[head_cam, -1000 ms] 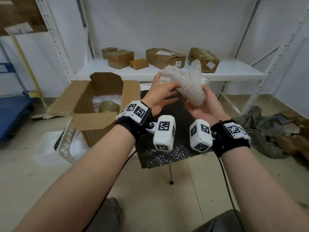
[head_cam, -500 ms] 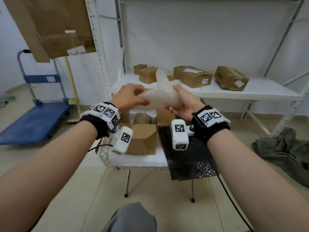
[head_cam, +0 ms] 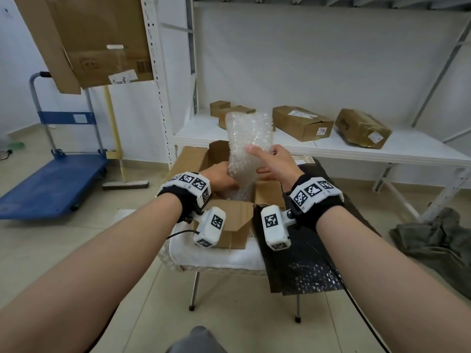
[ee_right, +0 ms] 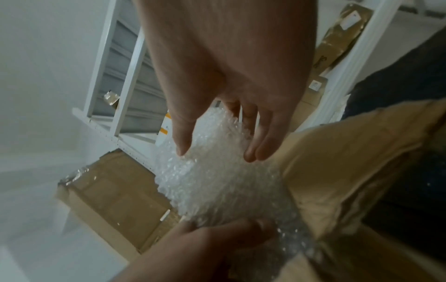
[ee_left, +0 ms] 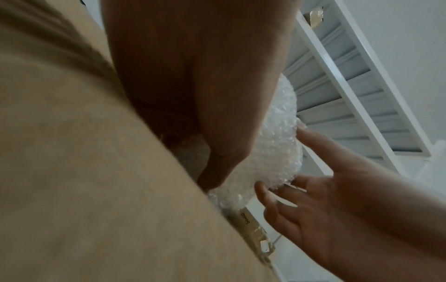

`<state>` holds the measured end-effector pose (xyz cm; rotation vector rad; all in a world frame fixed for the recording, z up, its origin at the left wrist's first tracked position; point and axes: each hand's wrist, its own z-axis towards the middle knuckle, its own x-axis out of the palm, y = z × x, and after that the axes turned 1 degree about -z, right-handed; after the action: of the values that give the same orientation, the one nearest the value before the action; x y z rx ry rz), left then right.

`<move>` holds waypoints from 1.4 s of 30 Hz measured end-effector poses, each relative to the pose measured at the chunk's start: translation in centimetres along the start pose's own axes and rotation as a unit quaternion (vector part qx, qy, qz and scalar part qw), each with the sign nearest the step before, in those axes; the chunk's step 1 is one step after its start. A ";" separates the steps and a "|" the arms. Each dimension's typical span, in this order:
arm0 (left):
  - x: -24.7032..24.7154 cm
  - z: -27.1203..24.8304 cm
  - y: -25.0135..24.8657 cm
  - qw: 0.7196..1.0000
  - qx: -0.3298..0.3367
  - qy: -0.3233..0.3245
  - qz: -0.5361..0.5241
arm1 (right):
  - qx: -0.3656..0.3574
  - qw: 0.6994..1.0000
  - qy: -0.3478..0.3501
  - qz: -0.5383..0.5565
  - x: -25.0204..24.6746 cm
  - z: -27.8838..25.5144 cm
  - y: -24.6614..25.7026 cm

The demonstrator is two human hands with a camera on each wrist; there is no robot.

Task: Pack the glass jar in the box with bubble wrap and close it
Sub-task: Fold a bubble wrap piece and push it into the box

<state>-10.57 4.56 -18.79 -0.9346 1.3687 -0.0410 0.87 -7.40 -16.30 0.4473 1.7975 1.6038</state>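
Bubble wrap [head_cam: 248,146] is held upright as a rolled bundle over the open box [head_cam: 229,220], its lower end already down between the raised flaps. The glass jar cannot be made out in any view; whether it sits inside the bundle or lower in the box cannot be told. The lower part of the bundle is gripped by the left hand [head_cam: 221,178], fingers curled round it just inside the box. The right hand [head_cam: 274,163] is laid against the upper side, thumb and fingers spread and nearly straight, steadying rather than clamping.

Several faults can be foreseen. The bundle stands well above the rim, so the flaps may be kept from closing unless it is pushed down or laid flat. With only an open hand on top, the roll could loosen as it is lowered, and padding would be lost where it is needed. If the jar is inside, a slip from the single grip could let it drop hard. The box sits on a small stool [head_cam: 216,258], near its edge, and could be tipped by a sideways push
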 end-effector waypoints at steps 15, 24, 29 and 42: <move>2.5 1.8 1.8 0.987 -0.054 0.054 0.144 | -0.149 0.976 -0.008 -0.158 2.5 2.4 -0.9; 2.3 1.6 1.9 0.985 -0.058 0.085 0.135 | -0.235 0.821 -0.046 -0.518 3.1 2.5 -0.7; 2.6 1.8 2.4 0.983 -0.058 0.108 0.138 | -0.214 0.830 -0.004 -0.515 4.7 2.2 0.6; 2.3 0.3 2.1 0.990 0.015 0.130 -0.042 | -0.125 0.799 0.083 -0.582 6.2 3.8 0.1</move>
<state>-10.72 4.82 -21.89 -0.9860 1.5632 -0.2560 -0.99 -0.59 -17.80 -0.8310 1.4007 0.9194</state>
